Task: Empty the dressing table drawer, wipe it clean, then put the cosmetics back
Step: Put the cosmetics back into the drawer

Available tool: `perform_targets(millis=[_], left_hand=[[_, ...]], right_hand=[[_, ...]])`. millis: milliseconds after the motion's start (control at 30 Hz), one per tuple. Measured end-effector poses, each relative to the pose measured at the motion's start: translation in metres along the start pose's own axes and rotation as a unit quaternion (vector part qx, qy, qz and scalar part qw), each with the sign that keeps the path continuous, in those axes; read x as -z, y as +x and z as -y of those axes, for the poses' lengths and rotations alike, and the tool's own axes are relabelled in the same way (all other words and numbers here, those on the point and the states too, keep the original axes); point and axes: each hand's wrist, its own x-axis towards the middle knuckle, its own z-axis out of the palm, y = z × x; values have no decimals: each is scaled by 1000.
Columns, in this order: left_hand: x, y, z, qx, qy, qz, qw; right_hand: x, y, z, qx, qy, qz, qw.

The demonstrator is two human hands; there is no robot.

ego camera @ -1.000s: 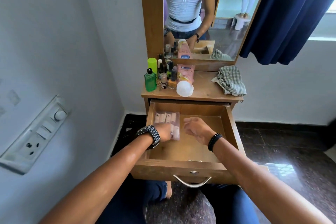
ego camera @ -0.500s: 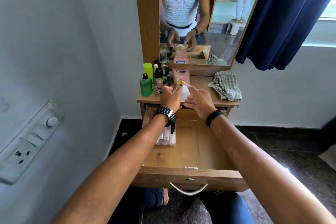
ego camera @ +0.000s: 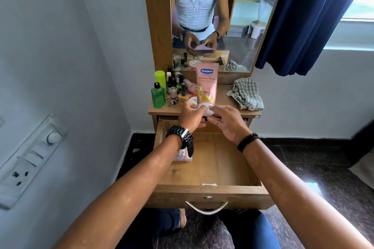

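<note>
Fingers (ego camera: 202, 109) of both hands clasp the cap of the upright tube (ego camera: 206, 85), drawer (ego camera: 210, 190) at 6 o'clock.

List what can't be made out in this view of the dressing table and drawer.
- Clear packet in the drawer: mostly hidden by the left hand's wrist and watch; contents unreadable.
- Cap of the pink tube: covered by both hands, right hand included; the exact grip is unclear.
- Small bottles: labels too small.
- Drawer's back left corner: behind the left hand.
- Legs below the drawer: cut off by the bottom edge.
</note>
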Motion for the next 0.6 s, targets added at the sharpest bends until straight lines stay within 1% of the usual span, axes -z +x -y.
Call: perform_targets(millis=[67, 100, 233, 300, 433, 533, 600], left_hand=[[1, -9, 7, 2, -16, 29, 999], [2, -13, 10, 5, -25, 45, 999], [1, -27, 21, 39, -21, 84, 995], [-1, -36, 25, 79, 8, 128, 989], [-9, -48, 37, 170, 70, 238, 954], [-18, -49, 46, 194, 129, 296, 926], [-25, -45, 53, 211, 151, 314, 913]], right_hand=[[13, -15, -1, -8, -10, 46, 999], [20, -22, -2, -16, -18, 57, 998], [42, -46, -8, -46, -61, 40, 996], [51, -58, -9, -73, -109, 46, 990], [71, -72, -10, -146, -206, 89, 963], [78, -71, -10, -171, -306, 110, 930], [81, -67, -11, -186, -346, 109, 913]])
